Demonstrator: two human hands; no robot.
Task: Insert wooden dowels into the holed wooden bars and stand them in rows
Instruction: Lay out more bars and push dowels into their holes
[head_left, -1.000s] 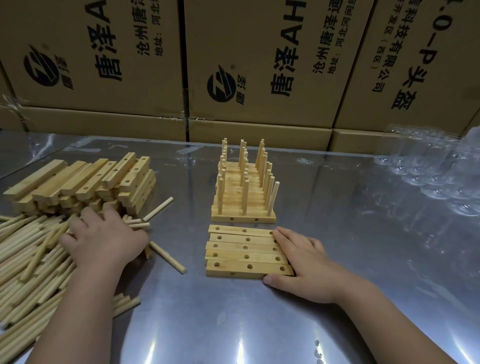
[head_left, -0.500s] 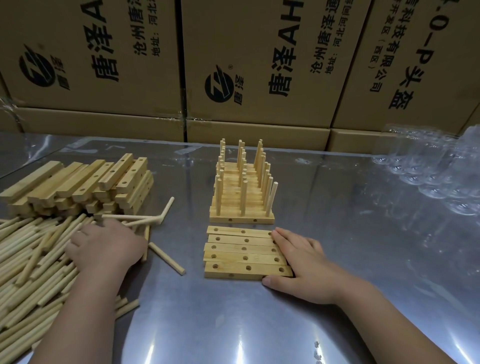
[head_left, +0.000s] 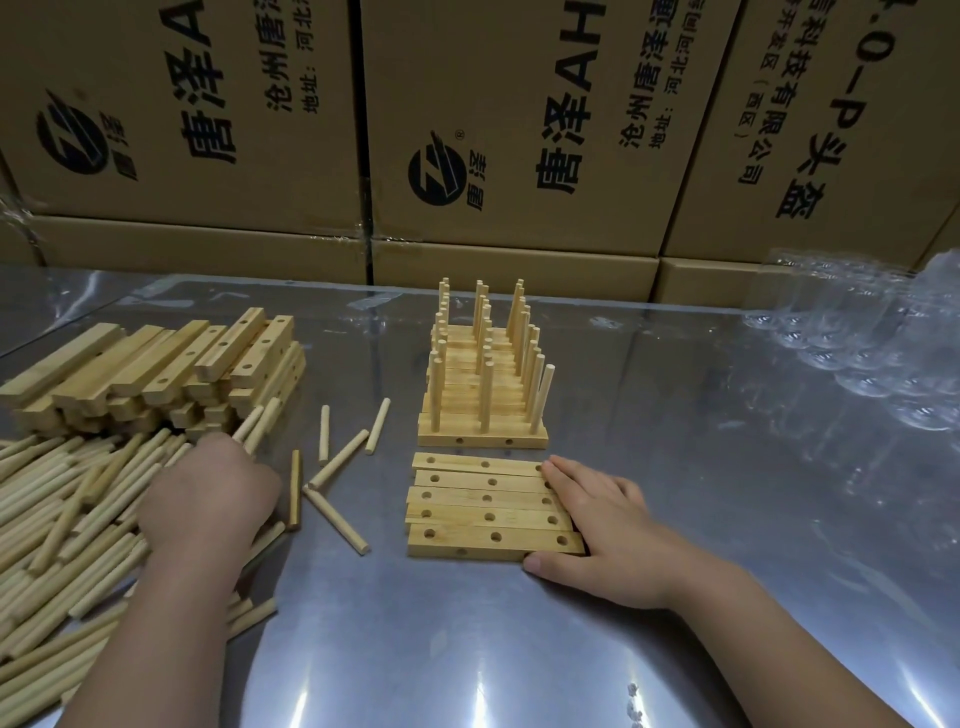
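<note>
Several empty holed wooden bars (head_left: 488, 512) lie flat side by side in front of me. My right hand (head_left: 610, 530) rests open against their right ends, thumb at the front corner. Behind them stand rows of finished bars with upright dowels (head_left: 483, 400). My left hand (head_left: 208, 501) sits at the edge of the big dowel pile (head_left: 52, 519), fingers curled round a few dowels (head_left: 255, 423) whose ends stick out beyond its knuckles. Loose dowels (head_left: 340, 457) lie scattered between the hand and the bars.
A stack of holed bars (head_left: 156, 371) sits at the back left. Printed cardboard boxes (head_left: 519, 130) wall off the far side. Crinkled clear plastic (head_left: 857, 353) covers the right of the shiny metal table (head_left: 519, 649).
My left hand has shifted right along the pile and taken hold of dowels; several loose dowels have rolled out toward the middle. My right hand has stayed put.
</note>
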